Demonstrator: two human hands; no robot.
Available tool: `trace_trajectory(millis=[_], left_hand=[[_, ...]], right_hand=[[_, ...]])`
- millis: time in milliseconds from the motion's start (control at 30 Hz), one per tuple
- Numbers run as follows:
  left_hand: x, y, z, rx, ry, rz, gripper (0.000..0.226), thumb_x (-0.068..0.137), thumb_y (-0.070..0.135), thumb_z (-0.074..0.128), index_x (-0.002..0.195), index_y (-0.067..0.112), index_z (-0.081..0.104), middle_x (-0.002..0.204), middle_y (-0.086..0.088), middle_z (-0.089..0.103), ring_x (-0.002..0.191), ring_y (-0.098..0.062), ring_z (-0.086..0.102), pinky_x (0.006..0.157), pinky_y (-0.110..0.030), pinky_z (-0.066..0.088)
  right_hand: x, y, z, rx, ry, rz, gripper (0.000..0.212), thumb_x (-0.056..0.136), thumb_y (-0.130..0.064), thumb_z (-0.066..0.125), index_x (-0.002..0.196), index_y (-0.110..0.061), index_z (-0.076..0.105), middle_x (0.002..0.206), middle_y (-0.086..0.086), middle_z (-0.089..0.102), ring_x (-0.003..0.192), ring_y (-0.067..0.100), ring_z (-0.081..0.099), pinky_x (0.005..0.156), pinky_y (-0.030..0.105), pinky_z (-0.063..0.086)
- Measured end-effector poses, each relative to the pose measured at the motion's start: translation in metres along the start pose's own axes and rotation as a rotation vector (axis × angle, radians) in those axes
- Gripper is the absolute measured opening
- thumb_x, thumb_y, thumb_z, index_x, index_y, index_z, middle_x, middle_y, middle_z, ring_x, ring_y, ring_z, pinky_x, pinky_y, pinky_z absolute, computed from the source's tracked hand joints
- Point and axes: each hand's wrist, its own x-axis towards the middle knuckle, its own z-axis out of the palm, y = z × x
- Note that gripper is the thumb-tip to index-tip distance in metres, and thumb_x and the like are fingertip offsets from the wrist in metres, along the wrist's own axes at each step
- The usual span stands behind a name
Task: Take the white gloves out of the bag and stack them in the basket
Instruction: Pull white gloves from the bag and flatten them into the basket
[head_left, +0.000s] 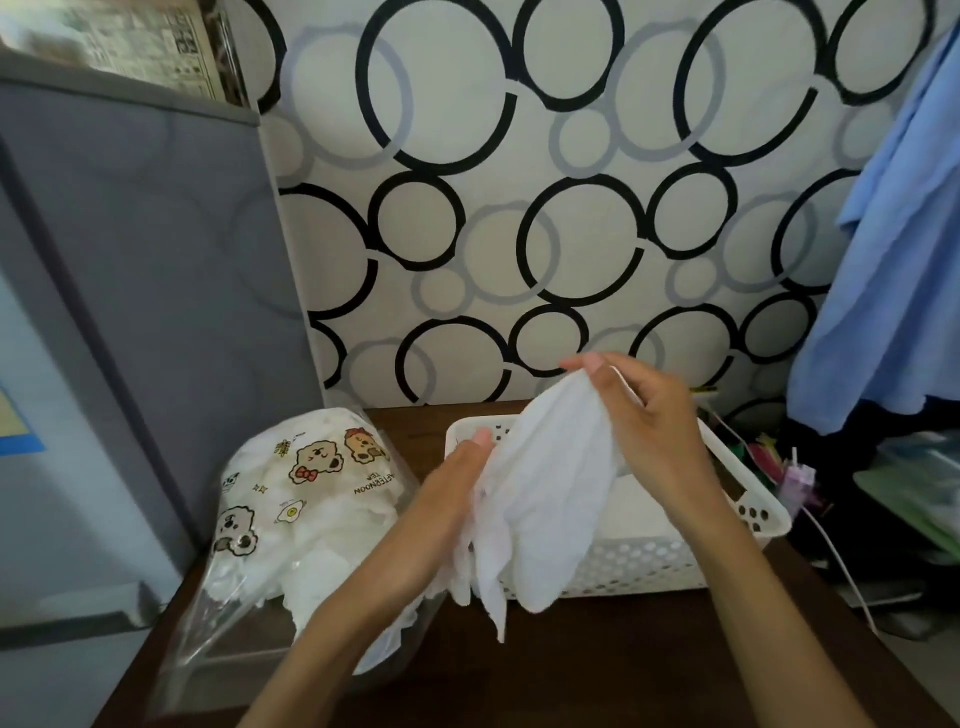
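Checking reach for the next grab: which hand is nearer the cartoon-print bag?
Left. The left hand sits just right of the bag; the right hand is farther right, above the basket.

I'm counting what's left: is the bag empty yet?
No. The bag still bulges with white gloves showing through its clear plastic.
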Motion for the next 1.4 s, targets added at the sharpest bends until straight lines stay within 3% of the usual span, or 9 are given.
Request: trace_trajectory(millis=[67, 167, 367, 500, 767, 933, 1200, 1300, 1400], left_hand=[[0.0, -0.005, 0.0, 0.074, 0.007, 0.081, 0.053, 0.067, 0.073, 0.052, 0.107, 0.039, 0.051, 0.1, 0.022, 0.064, 0.086, 0.005, 0.064, 0.07, -0.018, 0.052], [-0.002, -0.006, -0.01, 0.232, 0.086, 0.219, 0.036, 0.073, 0.056, 0.056, 0.102, 0.034, 0.052, 0.095, 0.022, 0.064, 0.087, 0.001, 0.064, 0.067, -0.02, 0.055], [-0.008, 0.014, -0.031, 0.275, 0.101, 0.337, 0.024, 0.096, 0.029, 0.041, 0.094, 0.034, 0.065, 0.086, 0.028, 0.068, 0.083, 0.009, 0.063, 0.068, -0.003, 0.045], [-0.007, 0.018, -0.03, 0.296, 0.137, 0.335, 0.027, 0.099, 0.023, 0.04, 0.092, 0.038, 0.061, 0.078, 0.04, 0.063, 0.082, 0.02, 0.058, 0.065, 0.002, 0.041], [0.006, 0.014, -0.026, 0.31, 0.118, 0.227, 0.025, 0.091, 0.034, 0.052, 0.09, 0.021, 0.073, 0.08, 0.015, 0.072, 0.074, 0.0, 0.067, 0.057, -0.008, 0.048], [0.028, 0.016, -0.014, 0.195, 0.061, 0.187, 0.027, 0.1, 0.031, 0.038, 0.1, 0.034, 0.065, 0.093, 0.008, 0.073, 0.086, -0.001, 0.068, 0.065, -0.007, 0.048], [0.059, 0.017, 0.003, -0.11, 0.544, 0.233, 0.026, 0.102, 0.028, 0.041, 0.087, 0.03, 0.062, 0.087, 0.009, 0.07, 0.082, -0.004, 0.068, 0.076, -0.023, 0.053], [0.055, 0.025, 0.009, 0.062, 0.798, 0.434, 0.028, 0.104, 0.033, 0.031, 0.091, 0.021, 0.053, 0.084, 0.013, 0.061, 0.076, 0.007, 0.061, 0.065, -0.015, 0.047], [0.054, 0.029, 0.007, 0.293, 0.987, 0.568, 0.027, 0.104, 0.036, 0.025, 0.092, 0.018, 0.042, 0.066, 0.011, 0.047, 0.055, -0.001, 0.049, 0.057, -0.027, 0.042]], right_hand=[[-0.001, -0.002, 0.007, 0.059, 0.068, 0.008, 0.025, 0.098, -0.028, 0.046, 0.095, -0.026, 0.071, 0.071, -0.028, 0.063, 0.069, -0.008, 0.056, 0.06, 0.009, 0.039], [-0.002, -0.006, 0.004, 0.196, 0.043, 0.131, 0.025, 0.096, -0.035, 0.047, 0.099, -0.028, 0.071, 0.068, -0.022, 0.061, 0.07, 0.0, 0.056, 0.063, 0.017, 0.044], [-0.001, -0.003, -0.026, 0.086, -0.387, 0.388, 0.056, 0.058, -0.06, 0.064, 0.105, -0.031, 0.071, 0.1, -0.01, 0.073, 0.095, 0.01, 0.067, 0.086, 0.028, 0.053], [-0.003, -0.003, -0.031, -0.043, -0.531, 0.384, 0.051, 0.054, -0.059, 0.064, 0.094, -0.027, 0.071, 0.093, -0.012, 0.074, 0.086, 0.006, 0.068, 0.078, 0.02, 0.052], [0.004, 0.0, -0.04, 0.391, -0.093, 0.48, 0.037, 0.074, -0.042, 0.066, 0.091, -0.011, 0.07, 0.084, 0.006, 0.07, 0.076, 0.016, 0.065, 0.072, 0.032, 0.051], [0.007, 0.01, -0.053, 0.177, 0.04, 0.422, 0.023, 0.088, -0.036, 0.06, 0.081, -0.015, 0.067, 0.071, 0.005, 0.064, 0.07, 0.019, 0.06, 0.065, 0.031, 0.048], [0.007, 0.005, -0.038, -0.067, 0.061, 0.057, 0.021, 0.098, -0.023, 0.044, 0.097, -0.016, 0.064, 0.08, 0.014, 0.063, 0.068, 0.018, 0.052, 0.06, 0.029, 0.04], [0.003, -0.005, -0.015, 0.02, 0.163, -0.021, 0.02, 0.098, -0.024, 0.044, 0.101, -0.02, 0.063, 0.071, -0.002, 0.059, 0.059, 0.006, 0.048, 0.052, 0.017, 0.037], [-0.003, -0.008, 0.004, 0.162, 0.263, -0.031, 0.021, 0.099, -0.022, 0.044, 0.098, -0.015, 0.063, 0.058, -0.013, 0.051, 0.05, 0.0, 0.041, 0.046, 0.01, 0.03]])
